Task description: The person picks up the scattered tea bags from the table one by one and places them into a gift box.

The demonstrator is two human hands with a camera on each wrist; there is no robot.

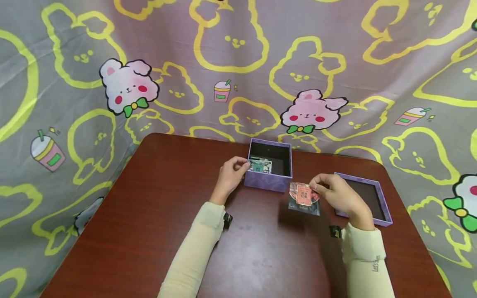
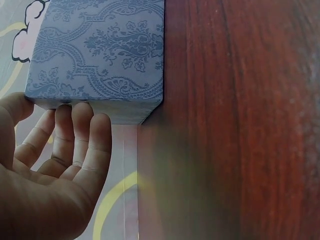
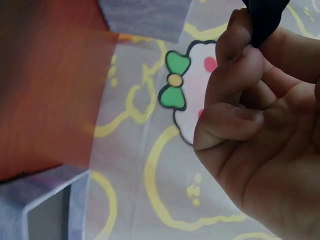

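My left hand (image 1: 231, 176) grips the left side of an open purple patterned box (image 1: 266, 182) by its front corner. In the left wrist view the thumb is at the rim and the other fingers (image 2: 100, 140) lie along the outer wall of the box. Inside the box sits a packet with a green label (image 1: 258, 165). My right hand (image 1: 337, 194) pinches a small flat packet with a red label (image 1: 304, 195) by its upper right corner, over the table in front of the box. The right wrist view shows just a dark part of this packet (image 3: 265, 20).
To the right of the box lies its purple lid (image 1: 367, 198), dark inside facing up, partly behind my right hand. Everything stands on a brown wooden table (image 1: 156, 198). A curtain with rabbit drawings (image 1: 238, 54) hangs behind the table's far edge.
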